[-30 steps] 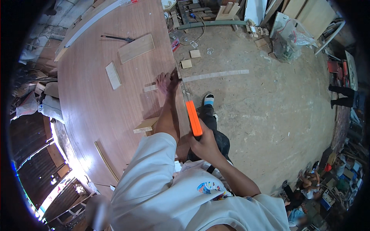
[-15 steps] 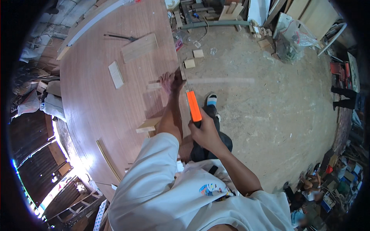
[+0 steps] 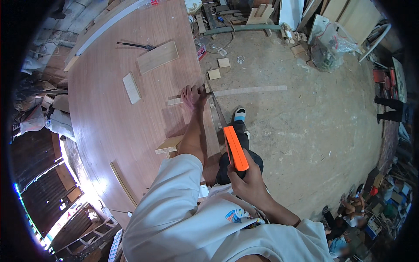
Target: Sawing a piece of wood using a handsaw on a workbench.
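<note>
A long pale wooden strip [image 3: 248,89] lies across the right edge of the wood-grain table [image 3: 98,109], its longer part jutting out over the floor. My left hand [image 3: 193,97] grips the strip at that edge with curled fingers. My right hand [image 3: 246,179] is closed on the grip of a hand saw with an orange handle [image 3: 235,146]; its blade [image 3: 220,111] reaches up to the strip just right of my left hand. Two flat boards [image 3: 158,56] [image 3: 131,86], a dark slim tool [image 3: 135,45] and a wooden block [image 3: 168,145] rest on the table.
Two small wood squares [image 3: 214,74] lie on the floor, with a plastic bag [image 3: 327,50] and stacked boards [image 3: 349,17] farther back. Another person's dark legs [image 3: 388,109] show at the right; people [image 3: 349,214] sit among clutter at lower right. My sandaled foot [image 3: 239,114] is below the saw.
My right hand and the saw have moved down and to the right, toward my body, showing more blade. My left hand stays on the strip.
</note>
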A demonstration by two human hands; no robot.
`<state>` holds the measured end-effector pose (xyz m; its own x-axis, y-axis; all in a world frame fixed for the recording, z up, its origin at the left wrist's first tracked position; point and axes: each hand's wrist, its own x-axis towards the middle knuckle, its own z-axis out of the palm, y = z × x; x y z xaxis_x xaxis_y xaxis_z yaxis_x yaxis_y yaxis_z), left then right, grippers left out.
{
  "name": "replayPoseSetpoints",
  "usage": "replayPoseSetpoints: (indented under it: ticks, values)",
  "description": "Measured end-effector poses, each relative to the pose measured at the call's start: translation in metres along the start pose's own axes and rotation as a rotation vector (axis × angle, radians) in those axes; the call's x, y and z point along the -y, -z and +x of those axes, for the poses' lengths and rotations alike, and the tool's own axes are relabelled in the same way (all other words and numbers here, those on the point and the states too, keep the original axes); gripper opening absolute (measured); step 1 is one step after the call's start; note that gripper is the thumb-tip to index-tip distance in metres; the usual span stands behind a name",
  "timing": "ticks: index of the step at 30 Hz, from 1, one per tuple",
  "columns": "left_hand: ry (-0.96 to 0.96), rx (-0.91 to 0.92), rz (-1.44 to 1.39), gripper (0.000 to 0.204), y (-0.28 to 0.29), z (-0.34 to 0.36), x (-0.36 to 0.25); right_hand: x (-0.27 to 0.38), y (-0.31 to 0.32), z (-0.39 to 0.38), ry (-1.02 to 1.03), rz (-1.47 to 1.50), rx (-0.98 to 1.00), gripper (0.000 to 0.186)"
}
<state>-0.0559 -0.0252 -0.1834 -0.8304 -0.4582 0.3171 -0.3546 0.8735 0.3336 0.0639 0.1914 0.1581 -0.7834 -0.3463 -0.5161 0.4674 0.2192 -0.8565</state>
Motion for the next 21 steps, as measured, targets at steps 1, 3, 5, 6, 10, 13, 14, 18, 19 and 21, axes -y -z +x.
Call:
replayPoseSetpoints:
  ticks: [1,3,5,6,10,13,14,18,19,21]
  values:
    - [0.000,-0.030,-0.008,0.019,0.000,-0.001,-0.001,0.000,-0.001,0.002,0.000,-0.002,-0.002,0.018]
    - [0.002,-0.064,-0.006,0.017,0.002,0.000,0.004,0.005,-0.012,0.009,0.028,0.100,0.040,0.020]
    - [-0.013,-0.171,-0.050,0.013,0.001,0.003,0.006,-0.017,-0.021,0.039,0.121,0.004,0.000,0.023]
    - [-0.018,-0.171,-0.057,0.013,0.001,0.003,0.004,-0.034,-0.025,0.061,0.207,-0.091,-0.043,0.025]
    - [-0.058,-0.219,-0.112,0.012,-0.004,0.004,-0.010,-0.063,-0.034,0.119,0.227,-0.224,-0.068,0.032]
    - [-0.067,-0.256,-0.108,0.012,-0.002,0.005,0.000,-0.054,-0.040,0.106,0.212,-0.197,-0.055,0.035]
    - [-0.067,-0.261,-0.117,0.012,-0.004,0.004,-0.001,-0.046,-0.036,0.093,0.206,-0.139,-0.063,0.035]
    - [-0.087,-0.250,-0.116,0.012,-0.003,0.000,0.007,-0.005,-0.024,0.019,0.152,0.017,0.007,0.038]
    - [-0.073,-0.209,-0.085,0.012,-0.003,0.000,0.009,-0.001,-0.023,0.012,0.102,0.066,0.047,0.041]
    - [-0.058,-0.167,-0.055,0.012,-0.003,0.000,0.011,-0.015,-0.028,0.025,0.194,0.019,0.001,0.039]
